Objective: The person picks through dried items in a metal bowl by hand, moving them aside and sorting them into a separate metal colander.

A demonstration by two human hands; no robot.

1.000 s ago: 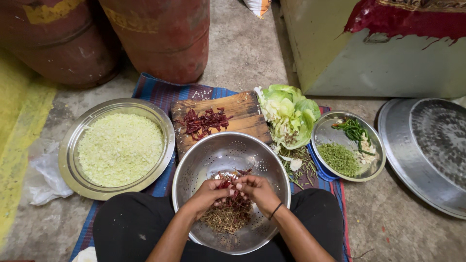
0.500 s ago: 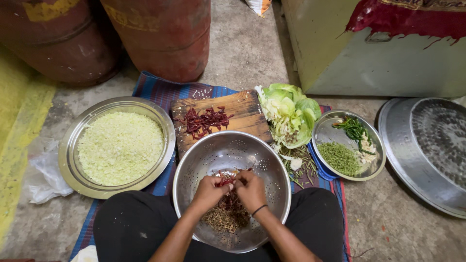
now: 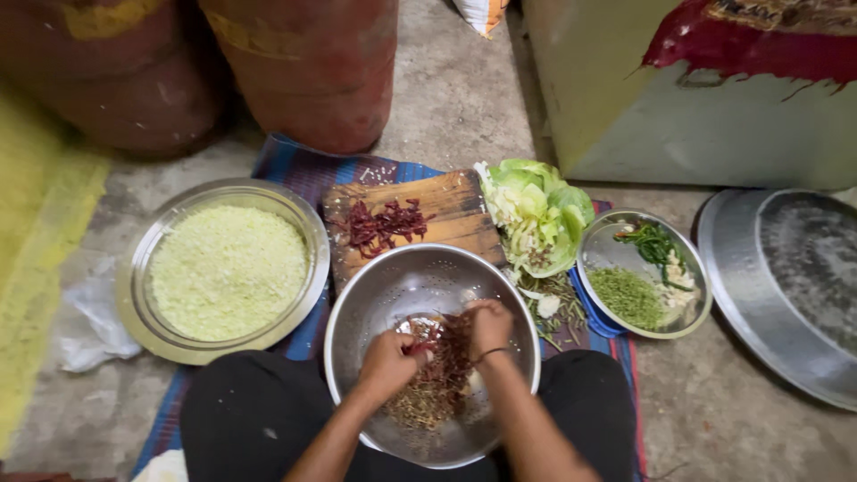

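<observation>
We're sat on a grey concrete floor [image 3: 714, 419], striped blue mat [image 3: 299, 170] under the gear, legs in black either side of the work.

Nearest us: steel bowl [image 3: 375, 295] btwn the knees, w/ a heap of dried red chillies [image 3: 446, 357] & loose seeds in the bottom. Our left hand [image 3: 390, 361] is down inside, fingers curled tight & pinching a chilli. Right hand [image 3: 489, 326], dark band at the wrist, also in the bowl, fingers bunched on the chilli pile; both hands close together, wrists angled in from the bowl's near rim.

Left of that, a wide steel plate [image 3: 134, 295] full of pale green shredded veg [image 3: 228, 272], w/ a crumpled clear plastic bag [image 3: 85, 326] just beside it on the floor.

Behind the bowl, touching its far rim, a wooden cutting board [image 3: 446, 201] w/ more red chilli pieces [image 3: 384, 223]. Right of the board, cabbage leaves [image 3: 536, 210]; then a small steel dish [image 3: 687, 268] w/ chopped greens, a leafy sprig & white bits. Far right, a big upturned steel tray [image 3: 786, 286].

Back of the room: two rusty red drums [image 3: 303, 62] & a pale green cabinet [image 3: 678, 116], red patch on top. Yellow cloth [image 3: 36, 232] at far left.
</observation>
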